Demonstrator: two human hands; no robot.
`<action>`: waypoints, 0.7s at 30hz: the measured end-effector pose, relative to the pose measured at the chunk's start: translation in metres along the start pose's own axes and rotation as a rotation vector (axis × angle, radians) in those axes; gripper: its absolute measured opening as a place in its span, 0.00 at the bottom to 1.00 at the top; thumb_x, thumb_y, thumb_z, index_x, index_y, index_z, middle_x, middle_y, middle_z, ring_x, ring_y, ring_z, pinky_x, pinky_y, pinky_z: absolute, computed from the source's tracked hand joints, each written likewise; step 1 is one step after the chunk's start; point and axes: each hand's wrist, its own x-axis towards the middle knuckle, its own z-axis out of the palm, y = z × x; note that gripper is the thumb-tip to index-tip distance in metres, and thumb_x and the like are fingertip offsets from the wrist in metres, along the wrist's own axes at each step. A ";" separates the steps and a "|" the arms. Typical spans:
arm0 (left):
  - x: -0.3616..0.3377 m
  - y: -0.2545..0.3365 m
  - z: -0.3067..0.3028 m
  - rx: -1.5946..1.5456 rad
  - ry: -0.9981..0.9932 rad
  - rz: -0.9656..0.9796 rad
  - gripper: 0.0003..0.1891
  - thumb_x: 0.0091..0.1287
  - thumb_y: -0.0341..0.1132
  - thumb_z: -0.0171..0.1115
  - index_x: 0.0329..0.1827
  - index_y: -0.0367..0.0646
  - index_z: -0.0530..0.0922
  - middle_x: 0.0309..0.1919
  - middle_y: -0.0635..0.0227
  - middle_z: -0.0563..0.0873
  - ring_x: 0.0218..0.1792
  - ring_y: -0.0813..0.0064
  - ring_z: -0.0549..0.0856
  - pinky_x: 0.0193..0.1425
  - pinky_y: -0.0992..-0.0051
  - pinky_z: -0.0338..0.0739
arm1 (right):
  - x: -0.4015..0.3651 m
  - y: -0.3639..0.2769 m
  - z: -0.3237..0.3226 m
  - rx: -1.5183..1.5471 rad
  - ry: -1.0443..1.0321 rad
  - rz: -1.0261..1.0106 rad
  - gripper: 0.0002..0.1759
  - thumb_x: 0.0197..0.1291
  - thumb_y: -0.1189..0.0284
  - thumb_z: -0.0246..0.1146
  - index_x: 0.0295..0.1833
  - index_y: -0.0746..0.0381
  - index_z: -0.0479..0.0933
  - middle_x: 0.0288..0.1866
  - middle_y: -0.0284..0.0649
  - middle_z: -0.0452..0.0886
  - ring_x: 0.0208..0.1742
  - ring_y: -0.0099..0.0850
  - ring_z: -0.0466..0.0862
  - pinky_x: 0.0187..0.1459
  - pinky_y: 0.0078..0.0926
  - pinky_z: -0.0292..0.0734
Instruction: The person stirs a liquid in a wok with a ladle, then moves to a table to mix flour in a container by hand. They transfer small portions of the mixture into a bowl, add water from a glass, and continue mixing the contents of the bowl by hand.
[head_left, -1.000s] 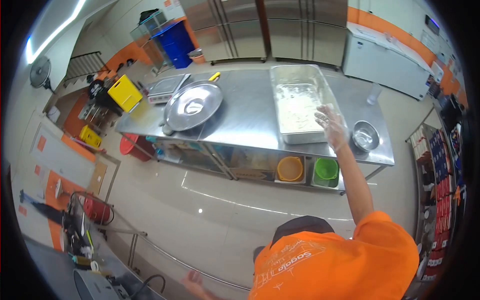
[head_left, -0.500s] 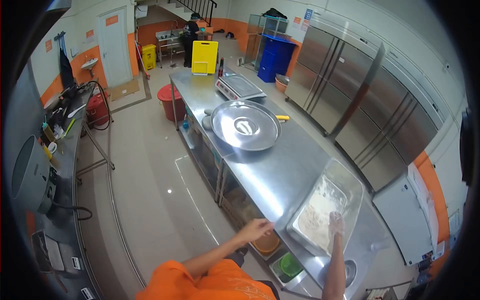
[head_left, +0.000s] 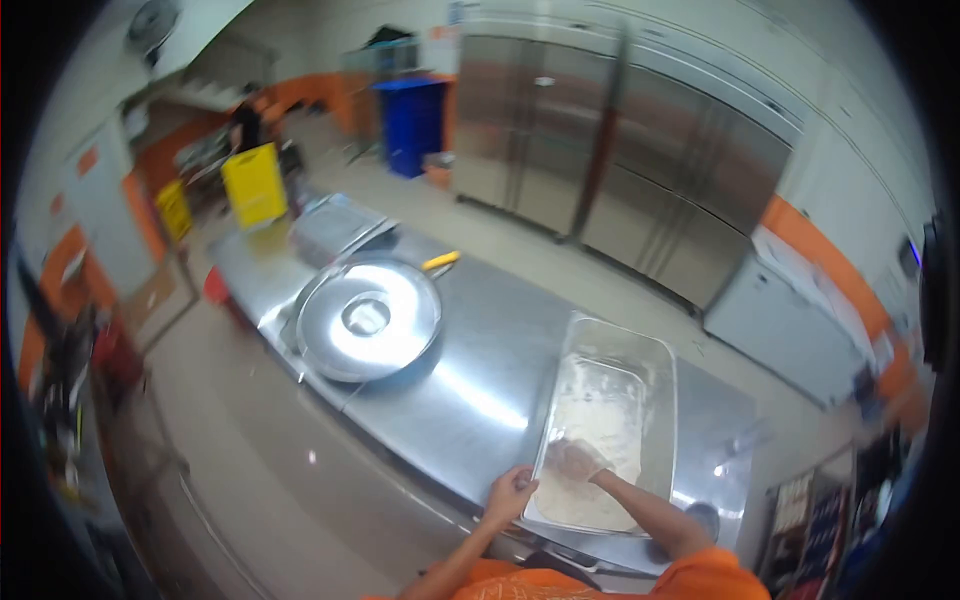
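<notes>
A deep rectangular metal pan (head_left: 659,400) stands on the steel table (head_left: 490,335), its bottom covered with white, flour-like powder (head_left: 595,405). My right hand (head_left: 575,462) is down inside the pan near its left wall, coated in white. Blur and powder hide how its fingers are set. Just outside the pan's near left side is my left hand (head_left: 513,494), fingers curled together. It is too small and blurred to tell what lies in them, or whether they touch the rim.
Left of the pan lies a large round metal lid (head_left: 400,325), with a yellow handle (head_left: 441,261) behind it. Farther along are a scale (head_left: 340,228) and a yellow board (head_left: 255,187). Steel refrigerators (head_left: 690,150) line the wall. A person (head_left: 245,125) stands far back.
The view has swung right. My right hand has moved from the pan's right side to its near left side. My left hand now sits close beside the pan.
</notes>
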 end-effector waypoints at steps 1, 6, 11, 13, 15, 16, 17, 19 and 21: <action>0.006 -0.014 0.001 -0.098 -0.013 0.009 0.19 0.62 0.30 0.68 0.56 0.37 0.78 0.35 0.67 0.84 0.35 0.81 0.81 0.40 0.79 0.77 | -0.010 -0.006 -0.010 0.157 -0.056 -0.061 0.19 0.67 0.66 0.50 0.59 0.58 0.76 0.58 0.47 0.79 0.47 0.38 0.84 0.45 0.36 0.80; 0.006 0.004 -0.004 -0.261 -0.080 -0.108 0.23 0.62 0.27 0.68 0.61 0.40 0.76 0.37 0.67 0.83 0.39 0.80 0.81 0.46 0.79 0.75 | -0.020 0.059 0.007 0.408 0.486 0.044 0.16 0.69 0.69 0.48 0.55 0.59 0.77 0.55 0.49 0.80 0.57 0.42 0.79 0.59 0.38 0.74; 0.017 0.005 0.009 -0.285 0.060 -0.263 0.20 0.74 0.43 0.56 0.59 0.37 0.74 0.38 0.64 0.86 0.40 0.80 0.81 0.46 0.80 0.74 | -0.035 0.026 0.000 -0.285 0.507 -0.187 0.19 0.68 0.61 0.49 0.54 0.60 0.77 0.50 0.52 0.81 0.51 0.47 0.82 0.58 0.37 0.75; 0.020 0.014 0.019 -0.236 0.152 -0.304 0.20 0.75 0.44 0.54 0.58 0.36 0.74 0.40 0.62 0.86 0.43 0.77 0.82 0.47 0.79 0.74 | -0.039 0.016 0.020 0.054 0.283 -0.190 0.21 0.69 0.58 0.48 0.52 0.61 0.78 0.48 0.53 0.82 0.50 0.47 0.82 0.57 0.37 0.74; 0.019 0.009 0.025 -0.173 0.154 -0.159 0.19 0.76 0.43 0.53 0.59 0.35 0.74 0.40 0.60 0.86 0.43 0.76 0.83 0.48 0.78 0.75 | -0.052 0.012 0.006 0.370 0.068 -0.200 0.24 0.70 0.54 0.47 0.50 0.62 0.78 0.47 0.53 0.82 0.49 0.48 0.83 0.56 0.38 0.74; 0.021 0.006 0.029 -0.136 0.188 -0.006 0.19 0.76 0.41 0.52 0.60 0.34 0.74 0.41 0.58 0.86 0.43 0.74 0.83 0.48 0.77 0.75 | -0.066 0.000 -0.041 0.435 -0.025 0.046 0.25 0.71 0.54 0.45 0.58 0.61 0.74 0.52 0.53 0.80 0.51 0.47 0.81 0.58 0.37 0.73; 0.022 0.005 0.031 -0.149 0.171 -0.001 0.19 0.76 0.41 0.52 0.60 0.34 0.74 0.41 0.58 0.86 0.43 0.74 0.83 0.48 0.77 0.75 | -0.076 -0.003 -0.069 0.493 -0.126 0.287 0.28 0.72 0.53 0.42 0.65 0.61 0.71 0.57 0.52 0.78 0.54 0.46 0.79 0.60 0.35 0.71; 0.020 0.005 0.026 0.076 0.145 0.061 0.19 0.75 0.36 0.51 0.63 0.33 0.74 0.43 0.53 0.86 0.43 0.72 0.84 0.50 0.73 0.76 | -0.073 0.028 -0.042 0.400 -0.166 0.373 0.27 0.72 0.53 0.45 0.62 0.61 0.74 0.56 0.52 0.79 0.54 0.44 0.80 0.59 0.35 0.72; 0.023 -0.009 0.028 0.102 0.150 0.093 0.20 0.71 0.33 0.53 0.65 0.37 0.74 0.37 0.52 0.87 0.36 0.72 0.84 0.44 0.71 0.78 | -0.074 0.061 -0.003 0.316 -0.244 0.422 0.26 0.71 0.53 0.48 0.59 0.61 0.77 0.56 0.50 0.81 0.55 0.42 0.81 0.58 0.35 0.72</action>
